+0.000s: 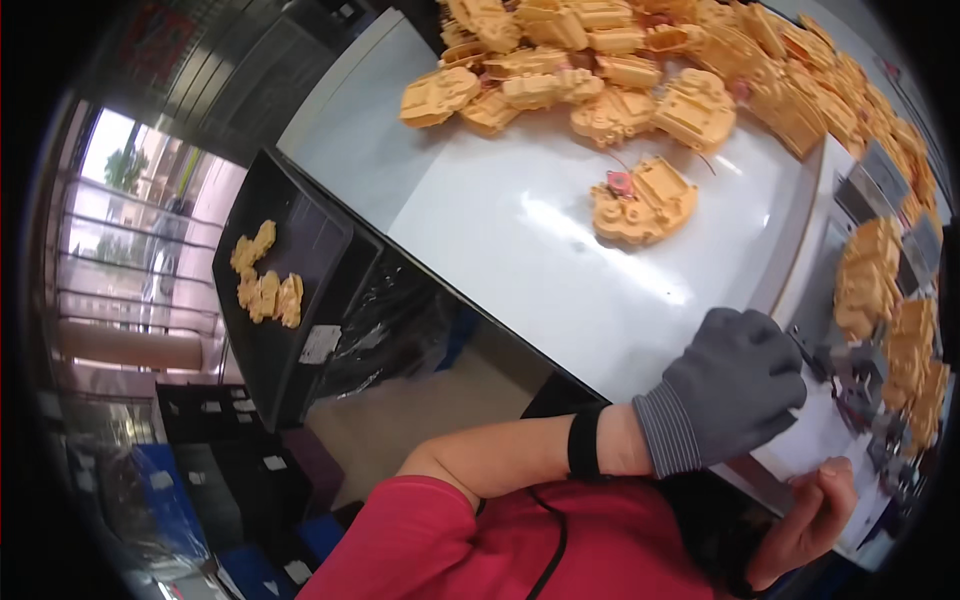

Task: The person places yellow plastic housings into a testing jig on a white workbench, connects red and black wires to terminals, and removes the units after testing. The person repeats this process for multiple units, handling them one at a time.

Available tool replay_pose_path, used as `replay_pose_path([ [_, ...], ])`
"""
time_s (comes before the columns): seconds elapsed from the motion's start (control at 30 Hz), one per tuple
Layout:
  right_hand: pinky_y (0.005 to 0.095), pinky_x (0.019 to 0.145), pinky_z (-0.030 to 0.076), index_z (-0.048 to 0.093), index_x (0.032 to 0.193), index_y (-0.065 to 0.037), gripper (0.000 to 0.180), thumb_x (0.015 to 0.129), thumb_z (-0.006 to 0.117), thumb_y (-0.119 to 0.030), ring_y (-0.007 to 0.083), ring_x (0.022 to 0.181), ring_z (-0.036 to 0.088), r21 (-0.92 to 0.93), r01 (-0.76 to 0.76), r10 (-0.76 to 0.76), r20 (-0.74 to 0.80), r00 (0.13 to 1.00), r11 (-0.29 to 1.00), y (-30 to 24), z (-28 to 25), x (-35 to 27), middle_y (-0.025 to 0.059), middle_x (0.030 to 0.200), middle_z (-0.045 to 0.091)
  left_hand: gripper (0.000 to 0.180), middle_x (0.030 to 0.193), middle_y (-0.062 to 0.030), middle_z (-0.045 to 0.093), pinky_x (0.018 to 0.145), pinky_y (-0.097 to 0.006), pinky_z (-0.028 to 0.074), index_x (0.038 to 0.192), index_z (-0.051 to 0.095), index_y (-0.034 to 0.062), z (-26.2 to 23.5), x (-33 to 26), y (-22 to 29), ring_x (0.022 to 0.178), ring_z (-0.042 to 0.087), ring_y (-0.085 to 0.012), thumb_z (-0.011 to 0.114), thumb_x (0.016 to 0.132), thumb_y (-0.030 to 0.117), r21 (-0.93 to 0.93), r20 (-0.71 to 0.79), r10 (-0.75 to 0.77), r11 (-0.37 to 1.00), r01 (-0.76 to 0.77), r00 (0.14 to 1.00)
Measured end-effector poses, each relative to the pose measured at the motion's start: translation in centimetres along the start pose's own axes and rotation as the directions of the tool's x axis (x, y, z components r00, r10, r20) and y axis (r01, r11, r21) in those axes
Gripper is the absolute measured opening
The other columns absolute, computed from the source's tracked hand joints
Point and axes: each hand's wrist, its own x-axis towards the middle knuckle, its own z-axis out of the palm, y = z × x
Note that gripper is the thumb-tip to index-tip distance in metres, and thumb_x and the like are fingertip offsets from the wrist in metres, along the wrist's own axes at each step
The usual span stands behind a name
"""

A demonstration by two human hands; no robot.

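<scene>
My left hand (735, 385), in a grey knit glove with a black band on the wrist, is over the table's right side. Its fingers are curled closed beside a row of dark metal fixtures (858, 380); whatever they hold is hidden beneath the glove. Bare and loosely bent, my right hand (812, 515) is at the lower right near the table edge. Its fingertips stand apart with nothing visible between them. One orange plastic housing (645, 205) with a small red part lies alone on the white tabletop (500, 240).
A large heap of similar orange housings (620, 50) covers the table's far side. More housings (868, 275) sit along the fixtures at right. Left of the table, a black bin (290, 200) holds several orange pieces (268, 295). Dark and blue crates (225, 480) stand on the floor.
</scene>
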Motion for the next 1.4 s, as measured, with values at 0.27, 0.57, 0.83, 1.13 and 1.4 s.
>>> replay_pose_path([
  [0.27,0.0245,0.074,0.043,0.057,0.117,0.001,0.023,0.096,0.049,0.007,0.0105,0.075,0.05,-0.043,-0.127,0.13,0.087,0.988,0.991,2.2,0.1,-0.8,0.0089,0.108,0.057,0.012,0.096,0.0016,0.06,0.09,-0.045,0.042,0.083,0.063,0.0176,0.3,-0.1,-0.1,0.102,0.058,-0.0236,0.069,0.081,0.028,-0.029,0.002,-0.065,0.997,0.065,0.998],
  [0.57,0.0236,0.077,0.043,0.059,0.119,0.001,0.021,0.1,0.052,0.0,0.0096,0.083,0.051,-0.112,-0.269,0.267,-0.033,0.963,0.957,1.7,1.3,-0.6,0.0061,0.111,0.058,0.013,0.094,-0.0037,0.063,0.087,-0.045,0.043,0.076,0.067,0.0112,0.7,-0.1,-0.3,0.099,0.056,-0.0264,0.069,0.074,0.024,-0.073,-0.091,-0.016,0.997,0.01,0.996],
  [0.83,0.0233,0.078,0.044,0.059,0.122,-0.001,0.021,0.102,0.053,-0.005,0.0093,0.085,0.053,-0.172,-0.254,0.256,-0.013,0.967,0.952,1.9,1.0,-0.2,0.0042,0.11,0.059,0.014,0.093,-0.0035,0.063,0.084,-0.044,0.043,0.077,0.068,0.0116,0.7,-0.3,-0.4,0.098,0.056,-0.0264,0.07,0.074,0.025,-0.064,-0.122,0.007,0.998,-0.015,0.993],
  [1.13,0.0224,0.077,0.043,0.058,0.123,-0.001,0.022,0.103,0.053,-0.005,0.0081,0.083,0.051,-0.123,-0.21,0.212,0.006,0.977,0.97,2.4,0.7,-0.3,0.0037,0.111,0.059,0.013,0.096,-0.0008,0.061,0.088,-0.046,0.044,0.079,0.064,0.0172,0.9,-0.5,-0.4,0.102,0.058,-0.0245,0.071,0.078,0.027,-0.046,-0.074,-0.017,0.999,0.013,0.997],
  [1.4,0.0224,0.082,0.044,0.056,0.128,-0.001,0.026,0.103,0.052,-0.005,0.0094,0.092,0.054,-0.09,-0.232,0.231,-0.023,0.973,0.969,2.4,0.9,-0.2,0.0038,0.113,0.059,0.016,0.097,-0.0003,0.061,0.088,-0.045,0.044,0.086,0.065,0.0173,0.8,-0.5,-0.3,0.103,0.057,-0.024,0.072,0.079,0.03,-0.012,-0.053,-0.034,0.999,0.033,0.998],
])
